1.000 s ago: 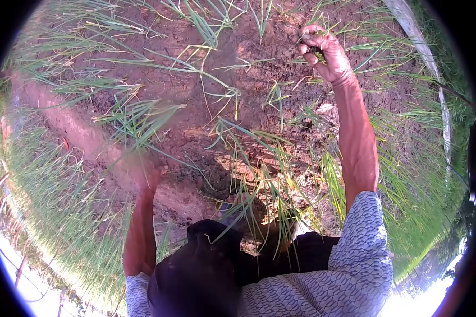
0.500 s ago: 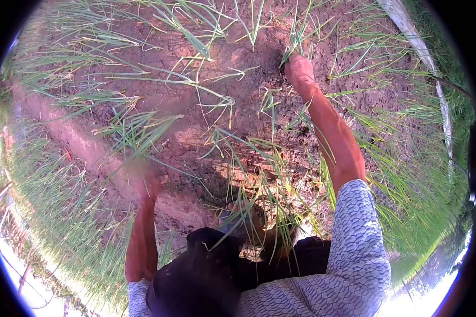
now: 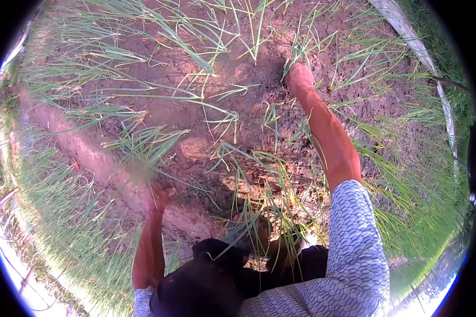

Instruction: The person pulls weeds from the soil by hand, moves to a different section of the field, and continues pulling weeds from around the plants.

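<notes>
My right hand is closed low around the base of a green onion plant, right at the soil. Its thin leaves rise beyond my knuckles, and dark loosened earth lies beside the hand. Down on the left, my left hand is at the pale soil ridge, just below a bunch of onion leaves. A blurry patch covers its fingertips, so whether it grips the bunch cannot be made out. Between the hands, limp onion plants lie or lean on the brown soil.
Denser green plants fill the left side, and more stand on the right. A pale strip borders the plot at upper right. Long leaves hang over the ground near my legs. A small red object lies at left.
The view has shifted slightly, so ground and plants appear a little lower. My right hand stays at the same plant's base, and my left hand stays by the leaf bunch.
</notes>
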A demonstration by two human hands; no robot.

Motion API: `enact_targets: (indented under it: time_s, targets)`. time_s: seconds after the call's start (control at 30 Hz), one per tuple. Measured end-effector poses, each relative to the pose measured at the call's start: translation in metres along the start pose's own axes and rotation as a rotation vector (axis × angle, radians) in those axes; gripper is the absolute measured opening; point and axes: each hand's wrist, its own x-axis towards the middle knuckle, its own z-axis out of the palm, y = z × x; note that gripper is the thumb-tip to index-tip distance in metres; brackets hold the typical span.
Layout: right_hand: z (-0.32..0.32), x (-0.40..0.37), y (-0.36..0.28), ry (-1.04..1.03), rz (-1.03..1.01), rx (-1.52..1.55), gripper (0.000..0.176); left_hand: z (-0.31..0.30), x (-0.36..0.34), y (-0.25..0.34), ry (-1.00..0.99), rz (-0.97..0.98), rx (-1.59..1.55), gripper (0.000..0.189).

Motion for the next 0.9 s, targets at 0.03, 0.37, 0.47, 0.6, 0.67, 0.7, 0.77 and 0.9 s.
enact_targets:
  time_s: [0.03, 0.37, 0.47, 0.6, 0.67, 0.7, 0.77, 0.9]
  targets:
    - [0.000, 0.001, 0.000, 0.005, -0.018, 0.002, 0.017, 0.000, 0.003, 0.001, 0.007, 0.012, -0.002, 0.048]
    - [-0.002, 0.021, 0.050, 0.196, 0.117, 0.443, 0.026, 0.021, 0.025, -0.053, -0.029, -0.005, -0.208, 0.049]
    - [-0.001, 0.031, 0.047, 0.178, -0.060, 0.159, 0.024, 0.015, 0.018, -0.035, -0.026, -0.018, -0.195, 0.048]
    - [0.035, 0.059, 0.055, 0.149, -0.247, -0.243, 0.022, 0.019, 0.025, -0.051, -0.029, 0.011, -0.177, 0.048]
    - [0.037, 0.062, 0.058, 0.115, -0.271, -0.304, 0.022, 0.016, 0.023, -0.046, -0.039, -0.006, -0.171, 0.048]
    - [0.038, 0.063, 0.061, 0.105, -0.256, -0.218, 0.023, 0.014, 0.021, -0.041, -0.038, -0.023, -0.148, 0.049]
    - [0.036, 0.063, 0.069, 0.082, -0.228, -0.051, 0.029, 0.013, 0.019, -0.034, -0.018, -0.034, -0.083, 0.049]
    - [0.004, 0.023, 0.073, -0.453, 0.077, 0.544, 0.027, 0.015, 0.021, -0.037, 0.024, -0.001, -0.003, 0.051]
